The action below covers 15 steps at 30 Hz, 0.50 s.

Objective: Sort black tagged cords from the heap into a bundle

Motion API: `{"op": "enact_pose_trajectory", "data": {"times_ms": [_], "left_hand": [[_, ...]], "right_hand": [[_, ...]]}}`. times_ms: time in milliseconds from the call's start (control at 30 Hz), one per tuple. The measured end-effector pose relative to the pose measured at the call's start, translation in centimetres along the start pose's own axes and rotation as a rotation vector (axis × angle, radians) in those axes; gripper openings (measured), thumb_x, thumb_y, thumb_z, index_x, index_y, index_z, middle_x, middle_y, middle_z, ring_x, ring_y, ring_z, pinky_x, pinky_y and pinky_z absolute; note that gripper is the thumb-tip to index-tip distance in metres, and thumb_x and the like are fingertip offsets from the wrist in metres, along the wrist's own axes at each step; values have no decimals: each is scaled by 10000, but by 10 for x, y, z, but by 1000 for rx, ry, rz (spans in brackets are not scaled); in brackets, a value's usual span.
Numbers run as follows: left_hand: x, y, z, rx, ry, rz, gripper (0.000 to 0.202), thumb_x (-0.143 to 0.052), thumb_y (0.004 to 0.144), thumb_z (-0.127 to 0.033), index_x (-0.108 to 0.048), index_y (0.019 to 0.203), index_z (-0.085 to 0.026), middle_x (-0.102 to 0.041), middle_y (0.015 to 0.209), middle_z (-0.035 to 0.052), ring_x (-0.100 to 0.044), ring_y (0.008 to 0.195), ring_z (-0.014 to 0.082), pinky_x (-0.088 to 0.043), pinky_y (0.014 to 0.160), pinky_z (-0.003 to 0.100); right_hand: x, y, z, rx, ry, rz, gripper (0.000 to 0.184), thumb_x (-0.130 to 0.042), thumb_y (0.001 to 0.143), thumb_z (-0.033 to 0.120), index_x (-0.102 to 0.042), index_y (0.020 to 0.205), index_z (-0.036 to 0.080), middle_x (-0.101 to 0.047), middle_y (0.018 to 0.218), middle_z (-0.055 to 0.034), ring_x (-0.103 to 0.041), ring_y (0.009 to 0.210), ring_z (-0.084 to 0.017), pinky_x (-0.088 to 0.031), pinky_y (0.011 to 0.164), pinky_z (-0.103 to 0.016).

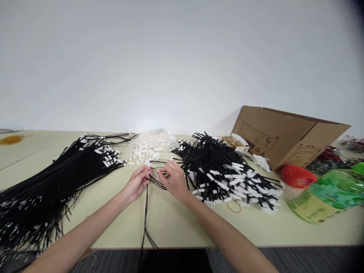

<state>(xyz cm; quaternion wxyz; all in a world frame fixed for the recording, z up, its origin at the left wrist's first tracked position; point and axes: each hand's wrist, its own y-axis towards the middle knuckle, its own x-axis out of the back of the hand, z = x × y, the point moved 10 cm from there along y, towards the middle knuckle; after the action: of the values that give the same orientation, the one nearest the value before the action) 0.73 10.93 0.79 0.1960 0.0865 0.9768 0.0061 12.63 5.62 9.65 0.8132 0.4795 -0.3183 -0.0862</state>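
Note:
My left hand [138, 182] is closed in a pinch on thin black cables [146, 206], whose loose ends hang down over the table's front edge. A small white piece shows at its fingertips. Close beside it on the right, my right hand [174, 178] has its fingers closed around more of the black cables; a small white end shows by its thumb. Just beyond both hands lie loose white connector housings [145, 149], partly inside a clear plastic bag [162, 139]. Exactly how the white pieces sit on the cables is too small to tell.
Bundles of black cables with white ends [71, 163] cover the left; another heap [216, 163] lies right of my hands. Farther right are a cardboard box [267, 136], a small open carton [237, 142], a red foam-netted item [298, 176], a green package [327, 193] and a rubber band [233, 207].

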Motion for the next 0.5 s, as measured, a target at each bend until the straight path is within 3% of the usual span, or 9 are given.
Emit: {"op": "enact_pose_trajectory", "data": {"times_ms": [500], "left_hand": [[3,-1,-5,-60,43,-35,258,-633,713,-374,-555,654,-136,-508,619,-13,-398,515,59,-268,404,140]], "right_hand": [[-10,-6,-25,-271,235,-32,242,-535,764,245,-508,531,182,-406,483,52,-399,500,-99,-325,544,-235]]}}
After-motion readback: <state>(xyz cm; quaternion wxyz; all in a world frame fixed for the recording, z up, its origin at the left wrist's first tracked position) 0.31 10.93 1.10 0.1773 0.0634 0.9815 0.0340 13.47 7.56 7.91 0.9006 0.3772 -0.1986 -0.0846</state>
